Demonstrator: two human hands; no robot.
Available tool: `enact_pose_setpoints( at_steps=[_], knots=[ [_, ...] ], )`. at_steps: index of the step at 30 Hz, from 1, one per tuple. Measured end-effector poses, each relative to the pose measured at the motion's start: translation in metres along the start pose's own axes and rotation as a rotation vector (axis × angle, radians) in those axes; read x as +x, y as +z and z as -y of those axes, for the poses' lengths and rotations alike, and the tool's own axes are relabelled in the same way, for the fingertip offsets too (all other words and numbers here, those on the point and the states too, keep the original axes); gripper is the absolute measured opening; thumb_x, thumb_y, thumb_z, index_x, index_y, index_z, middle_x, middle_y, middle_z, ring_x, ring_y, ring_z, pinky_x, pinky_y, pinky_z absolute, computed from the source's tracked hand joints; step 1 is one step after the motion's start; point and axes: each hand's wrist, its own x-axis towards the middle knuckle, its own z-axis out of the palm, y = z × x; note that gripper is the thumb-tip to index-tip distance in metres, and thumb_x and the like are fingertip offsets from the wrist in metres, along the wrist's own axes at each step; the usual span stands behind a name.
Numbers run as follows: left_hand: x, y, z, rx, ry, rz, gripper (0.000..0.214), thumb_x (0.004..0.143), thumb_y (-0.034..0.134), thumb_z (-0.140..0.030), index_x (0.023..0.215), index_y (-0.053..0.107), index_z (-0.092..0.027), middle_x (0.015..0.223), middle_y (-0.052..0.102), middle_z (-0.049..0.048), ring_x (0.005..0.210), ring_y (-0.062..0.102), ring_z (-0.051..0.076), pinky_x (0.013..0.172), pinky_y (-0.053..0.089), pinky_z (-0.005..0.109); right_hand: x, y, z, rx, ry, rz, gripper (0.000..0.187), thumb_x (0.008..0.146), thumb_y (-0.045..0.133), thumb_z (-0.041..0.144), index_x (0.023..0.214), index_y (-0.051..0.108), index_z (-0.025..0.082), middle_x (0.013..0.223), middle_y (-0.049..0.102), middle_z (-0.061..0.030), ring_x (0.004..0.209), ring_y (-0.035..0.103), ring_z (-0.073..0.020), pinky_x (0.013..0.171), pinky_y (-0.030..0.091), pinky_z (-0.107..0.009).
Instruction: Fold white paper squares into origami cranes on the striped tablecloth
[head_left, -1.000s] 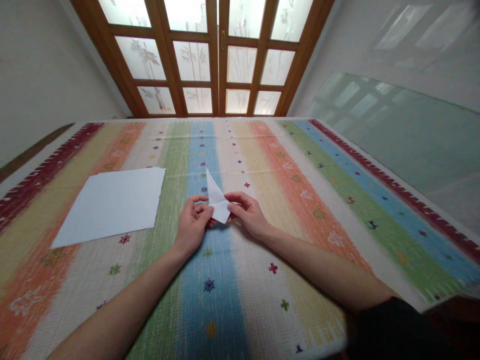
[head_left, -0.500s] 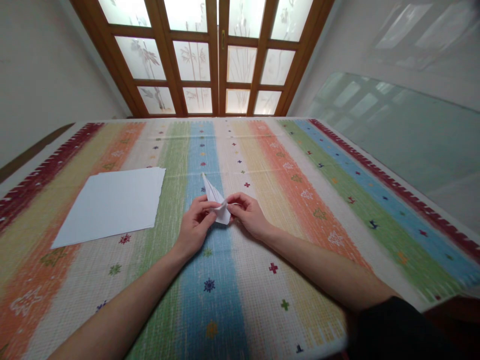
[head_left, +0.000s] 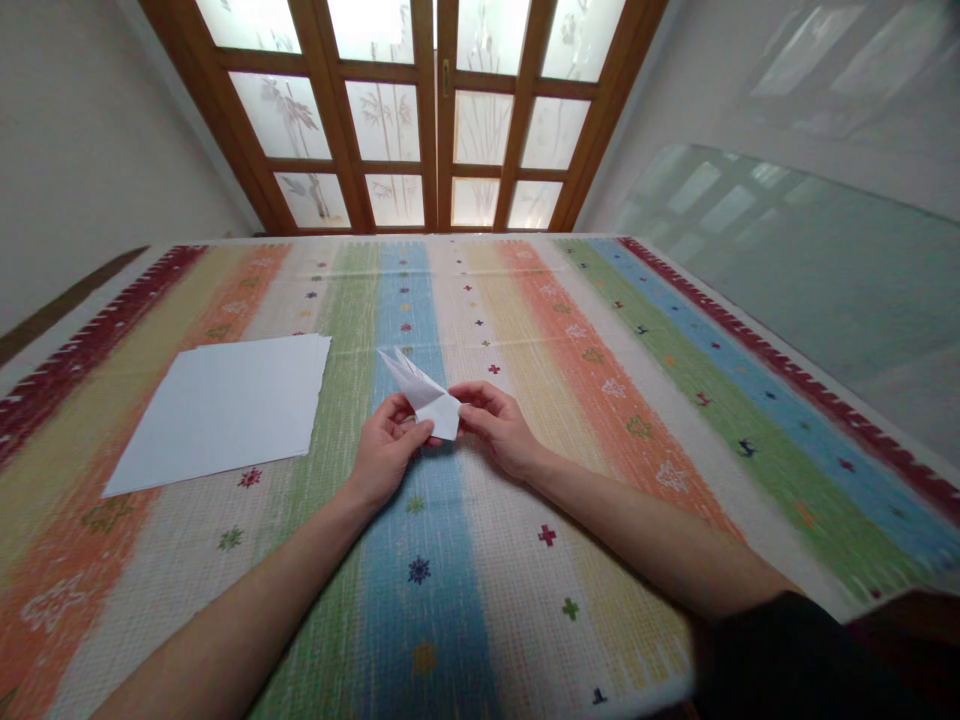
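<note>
Between my two hands is a small piece of folded white paper [head_left: 437,408], with several pointed layers fanning out toward the upper left and a flat, blunt part nearest me. My left hand [head_left: 390,447] pinches its lower left edge, thumb on top and fingers behind. On the other side, my right hand [head_left: 499,425] grips the right edge between thumb and fingertips. The fingers behind the paper are partly hidden. Both hands are just above a striped tablecloth [head_left: 442,560].
To the left lies a stack of white paper sheets [head_left: 225,410], edges slightly uneven. The cloth covers a long table. Beyond its far end stand wooden doors [head_left: 435,110] with frosted panes. A glass panel [head_left: 787,260] leans along the right wall.
The folded paper has opened out: its single narrow point now shows as several spread points, tilted further left. My left fingers have moved off its middle to the lower left edge.
</note>
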Motion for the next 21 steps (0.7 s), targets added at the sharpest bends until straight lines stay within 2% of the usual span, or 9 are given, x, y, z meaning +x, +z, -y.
enact_pose_setpoints(
  at_steps=[5, 11, 16, 19, 21],
  knots=[
    [0.001, -0.002, -0.001, -0.183, -0.119, 0.055, 0.035, 0.067, 0.081, -0.024, 0.096, 0.065, -0.015, 0.083, 0.067, 0.0012, 0.060, 0.058, 0.009, 0.052, 0.048, 0.018, -0.002, -0.001, -0.001, -0.008, -0.051, 0.108, 0.038, 0.071, 0.075, 0.027, 0.107, 0.063, 0.025, 0.091, 0.066, 0.0009, 0.071, 0.059, -0.0115, 0.068, 0.050, -0.028],
    [0.002, -0.002, -0.007, -0.297, -0.215, 0.016, 0.028, 0.067, 0.081, -0.020, 0.091, 0.067, -0.017, 0.076, 0.064, -0.0004, 0.063, 0.058, 0.009, 0.054, 0.049, 0.018, -0.003, -0.002, 0.000, -0.051, -0.049, 0.105, 0.039, 0.071, 0.076, 0.029, 0.108, 0.063, 0.024, 0.090, 0.066, -0.0007, 0.077, 0.062, -0.0148, 0.076, 0.052, -0.033],
    [0.002, -0.002, -0.009, -0.354, -0.287, 0.041, 0.027, 0.067, 0.080, -0.017, 0.091, 0.068, -0.018, 0.081, 0.068, 0.0010, 0.064, 0.060, 0.010, 0.055, 0.049, 0.018, -0.002, -0.001, -0.003, -0.063, -0.107, 0.125, 0.057, 0.069, 0.079, 0.030, 0.121, 0.056, 0.031, 0.096, 0.064, 0.0002, 0.078, 0.061, -0.0138, 0.075, 0.051, -0.031],
    [0.000, -0.001, -0.010, -0.343, -0.342, 0.118, 0.026, 0.069, 0.079, -0.018, 0.093, 0.069, -0.018, 0.079, 0.067, 0.0010, 0.056, 0.056, 0.008, 0.049, 0.047, 0.018, -0.003, -0.001, -0.003, -0.185, -0.134, 0.136, 0.051, 0.074, 0.076, 0.037, 0.121, 0.058, 0.030, 0.089, 0.061, 0.0007, 0.075, 0.057, -0.0141, 0.072, 0.049, -0.030],
    [-0.001, -0.001, -0.010, -0.328, -0.353, 0.158, 0.027, 0.070, 0.080, -0.020, 0.094, 0.069, -0.017, 0.073, 0.064, 0.0002, 0.051, 0.052, 0.007, 0.045, 0.045, 0.017, -0.003, -0.002, -0.001, -0.289, -0.172, 0.099, 0.039, 0.076, 0.075, 0.042, 0.112, 0.064, 0.028, 0.084, 0.058, 0.0012, 0.072, 0.053, -0.0139, 0.070, 0.046, -0.030]
  ],
)
